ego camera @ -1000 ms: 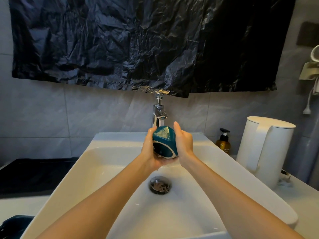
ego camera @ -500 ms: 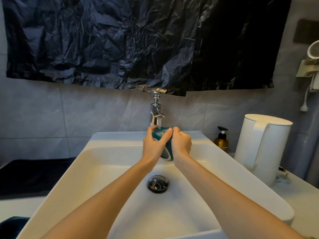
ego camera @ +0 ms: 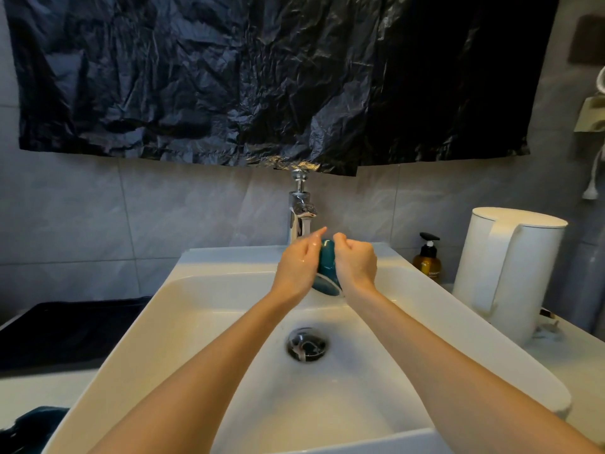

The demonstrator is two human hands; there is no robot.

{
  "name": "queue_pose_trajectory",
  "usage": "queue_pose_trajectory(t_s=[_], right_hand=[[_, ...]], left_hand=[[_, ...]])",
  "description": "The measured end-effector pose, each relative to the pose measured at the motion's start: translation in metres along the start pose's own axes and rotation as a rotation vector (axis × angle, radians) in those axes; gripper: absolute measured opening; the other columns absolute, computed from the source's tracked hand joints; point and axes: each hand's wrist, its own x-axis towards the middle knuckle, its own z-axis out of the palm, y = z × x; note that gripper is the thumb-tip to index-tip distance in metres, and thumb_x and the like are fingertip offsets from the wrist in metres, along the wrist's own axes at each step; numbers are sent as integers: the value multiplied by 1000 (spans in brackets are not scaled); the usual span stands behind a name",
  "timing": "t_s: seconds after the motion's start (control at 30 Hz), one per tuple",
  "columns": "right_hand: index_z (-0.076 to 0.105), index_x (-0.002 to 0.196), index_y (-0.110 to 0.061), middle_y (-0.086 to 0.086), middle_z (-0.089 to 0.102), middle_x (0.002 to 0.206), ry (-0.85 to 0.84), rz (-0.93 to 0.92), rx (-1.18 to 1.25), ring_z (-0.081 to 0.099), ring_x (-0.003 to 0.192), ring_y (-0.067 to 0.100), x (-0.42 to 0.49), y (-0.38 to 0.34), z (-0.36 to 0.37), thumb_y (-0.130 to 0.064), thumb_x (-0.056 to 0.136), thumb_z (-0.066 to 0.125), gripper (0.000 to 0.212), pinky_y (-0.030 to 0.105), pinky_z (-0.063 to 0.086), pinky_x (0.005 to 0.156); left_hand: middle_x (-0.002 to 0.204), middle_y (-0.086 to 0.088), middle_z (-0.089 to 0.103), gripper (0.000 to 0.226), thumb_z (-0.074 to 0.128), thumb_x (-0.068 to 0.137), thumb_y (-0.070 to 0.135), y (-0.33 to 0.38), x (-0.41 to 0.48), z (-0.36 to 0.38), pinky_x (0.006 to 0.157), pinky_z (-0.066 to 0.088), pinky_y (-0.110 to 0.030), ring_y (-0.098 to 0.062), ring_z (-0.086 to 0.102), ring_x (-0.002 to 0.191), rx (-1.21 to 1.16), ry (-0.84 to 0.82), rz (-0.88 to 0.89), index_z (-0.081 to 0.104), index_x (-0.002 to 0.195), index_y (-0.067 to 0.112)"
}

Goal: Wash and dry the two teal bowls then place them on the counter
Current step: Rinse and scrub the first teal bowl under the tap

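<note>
One teal bowl point(ego camera: 326, 269) is held tilted on its side over the white sink point(ego camera: 203, 299), just below the chrome tap point(ego camera: 299, 213). My left hand point(ego camera: 296, 268) presses against its left side with wet fingers stretched up. My right hand point(ego camera: 355, 265) is curled around its right side. Most of the bowl is hidden between the two hands; only a strip and the lower rim show. A dark teal object point(ego camera: 31, 427) sits at the bottom left corner; I cannot tell what it is.
The drain point(ego camera: 307, 345) lies in the basin's middle. A white kettle point(ego camera: 509, 270) and an amber pump bottle point(ego camera: 427, 258) stand on the counter to the right. A dark mat point(ego camera: 65, 326) lies left of the sink. Black plastic sheeting point(ego camera: 262, 77) hangs above.
Both hands have turned the bowl under the tap, closing further around it so less teal shows. My left fingers have slid upward along its side.
</note>
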Motion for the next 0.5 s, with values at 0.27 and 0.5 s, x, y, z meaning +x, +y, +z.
queue_pose_trajectory(t_s=[0.27,0.5], right_hand=[[52,57,-25,-2,55,66,-3,-1,34,56,75,18,1,-1,3,-34,97,47,41,35,51,75],[55,63,-21,2,59,70,-85,106,212,62,80,24,-2,-4,5,-29,93,53,31,40,55,79]], left_hand=[[130,0,53,38,25,104,31,4,-12,1,99,45,-28,-12,50,117,76,56,61,50,131,23],[103,-7,61,41,26,101,44,13,-6,-7,96,47,-44,-24,59,102,-475,87,-609,52,119,18]])
